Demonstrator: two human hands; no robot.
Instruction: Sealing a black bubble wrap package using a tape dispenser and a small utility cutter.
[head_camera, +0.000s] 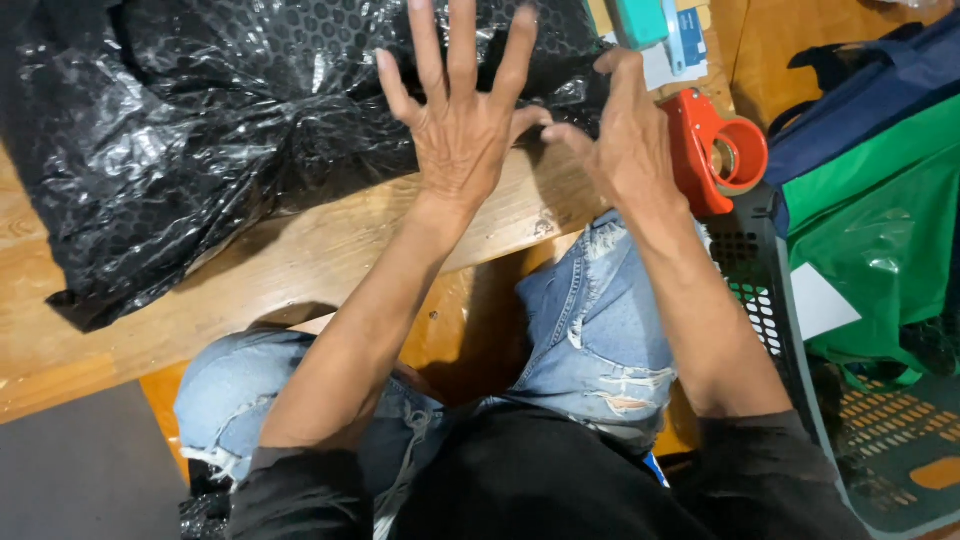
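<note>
Left hand (462, 130) spread wide, fingers fanned and straight, palm down over the near edge of a black bubble-wrap sheet (200, 130); holding nothing, contact with the plastic hard to confirm. Right hand (625, 140) turned edge-on just beside it, fingers loosely extended toward the same sheet, thumb tip close to the left thumb; gripping nothing visible, far fingertips half lost against the dark wrap.

Bubble wrap glossy, crinkled, patterned with small round cells, heaped in soft folds across the wooden surface (300, 270), cut off by the top and left edges of the view. Surface of pale plank wood, grain showing, edge running on a slant.

Red tape dispenser (715, 150) of hard plastic just beside the right hand, round roll holder facing up, partly hidden behind the wrist. Teal box (640, 20) and a blue-and-white packet (687, 38) at the top, both cropped.

Grey perforated plastic crate (760, 290) at the right, holding a shiny green bag (880, 220); navy fabric bag (870, 90) above it, only partly seen. Below, faded ripped jeans (590, 320) and black sleeves.
</note>
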